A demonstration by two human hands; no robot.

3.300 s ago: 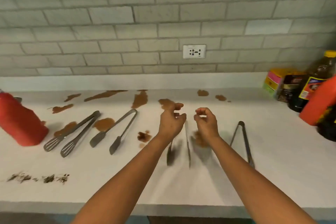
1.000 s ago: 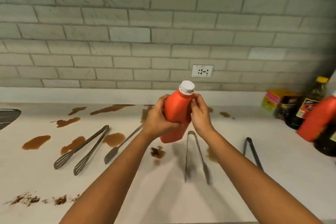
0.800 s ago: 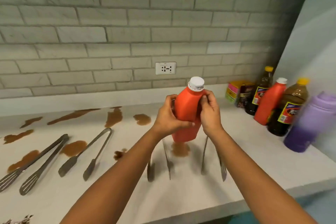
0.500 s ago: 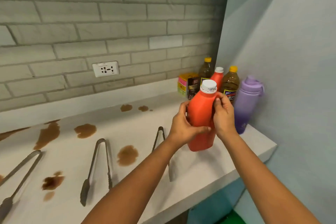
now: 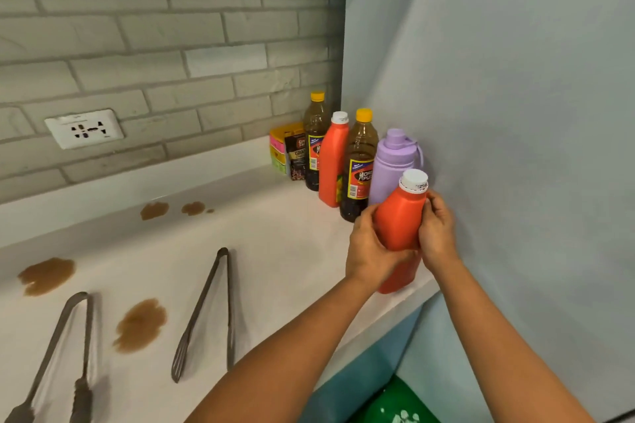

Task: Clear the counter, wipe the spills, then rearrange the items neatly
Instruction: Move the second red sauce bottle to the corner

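**Orange bottle gripped in both hands at the corner end of the counter**

You've got the orange bottle [image 5: 400,216] clamped between both hands, upright with a slight tilt, right by the blue wall. Your left hand [image 5: 369,249] wraps the near side with fingers curled under the body, and your right hand [image 5: 436,233] presses the far side, fingertips up near the shoulder. It's smooth matte plastic with a ridged white screw cap [image 5: 414,180]. The bottom shows below your palms close to the counter [image 5: 275,251] edge, but I can't tell if it's touching the surface or just above it.

Just behind it is a lavender flask [image 5: 391,161], satin finish, rounded lid, its lower half hidden by the bottle you're holding. Next along: a dark glass-look bottle with a yellow cap [image 5: 359,165], a second orange bottle [image 5: 333,165], another dark bottle [image 5: 314,144], then a dark packet [image 5: 296,156] and a bright multicolour box [image 5: 280,148], both partly covered; label text is too small to read.

The counter is a smooth white slab with glossy brown spills [image 5: 141,324], blotchy edges. One pair of thin metal tongs [image 5: 206,316] lies flat; another pair [image 5: 58,357] is cut off at the bottom left. The backsplash is rough grey brick with a white socket [image 5: 84,129]. Something green [image 5: 395,405] sits down by the floor, blurry and cropped.
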